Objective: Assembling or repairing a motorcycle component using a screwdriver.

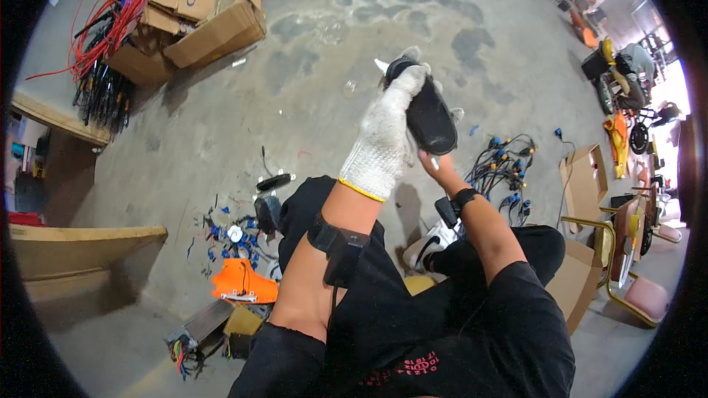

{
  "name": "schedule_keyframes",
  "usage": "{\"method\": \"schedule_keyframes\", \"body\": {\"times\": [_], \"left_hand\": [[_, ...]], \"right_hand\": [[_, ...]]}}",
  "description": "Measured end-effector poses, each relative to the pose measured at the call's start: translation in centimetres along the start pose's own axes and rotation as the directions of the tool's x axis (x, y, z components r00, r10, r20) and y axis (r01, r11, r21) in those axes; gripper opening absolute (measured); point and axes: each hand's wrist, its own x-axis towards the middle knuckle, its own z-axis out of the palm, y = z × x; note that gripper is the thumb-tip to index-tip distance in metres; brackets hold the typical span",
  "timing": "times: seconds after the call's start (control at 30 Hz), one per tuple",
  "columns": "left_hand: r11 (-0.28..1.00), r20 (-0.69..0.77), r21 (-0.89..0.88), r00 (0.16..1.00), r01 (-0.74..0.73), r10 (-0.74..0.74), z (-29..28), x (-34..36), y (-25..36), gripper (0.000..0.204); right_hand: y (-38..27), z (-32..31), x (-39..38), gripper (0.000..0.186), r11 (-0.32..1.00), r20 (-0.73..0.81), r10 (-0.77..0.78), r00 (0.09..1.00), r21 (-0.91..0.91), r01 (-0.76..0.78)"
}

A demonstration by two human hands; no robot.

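My left hand (391, 110), in a white knitted glove with a yellow cuff, grips a black oblong object (431, 121) with rounded ends and small pale tabs round its edges. My bare right hand (436, 166) is at the lower end of this object, partly behind it; what its fingers grip is hidden. Both forearms carry black strapped devices. Below, on the floor, lie a small black part (273, 182), blue bits with cables (236, 232) and an orange panel (243, 287).
Cardboard boxes (214, 22) and red cables (110, 15) lie upper left. Wooden ledges (88, 239) stand left. Black cables (501, 169) are beside my right arm. Open cardboard (582, 177), gold-framed chairs (641, 295) and assorted parts line the right. My bent legs are beneath my arms.
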Motion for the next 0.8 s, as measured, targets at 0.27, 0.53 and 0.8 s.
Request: {"method": "schedule_keyframes", "body": {"times": [0.27,0.53,0.8], "left_hand": [[0.965,0.246,-0.200,0.962,0.169,-0.118,0.1,-1.3,0.9,0.039],[0.992,0.143,-0.123,0.989,-0.015,0.033,-0.2,-2.4,0.7,0.037],[0.977,-0.083,-0.055,0.976,-0.205,0.201,-1.3,-2.6,0.2,0.031]], "right_hand": [[-11.3,-20.6,6.5,0.025,0.936,-0.092,0.275,0.957,0.252,-0.245],[-24.0,-24.5,1.9,0.018,0.705,0.049,0.263,0.964,0.672,-0.227],[-27.2,-20.3,-0.4,0.019,0.617,0.327,0.203,0.923,0.689,-0.380]]}}
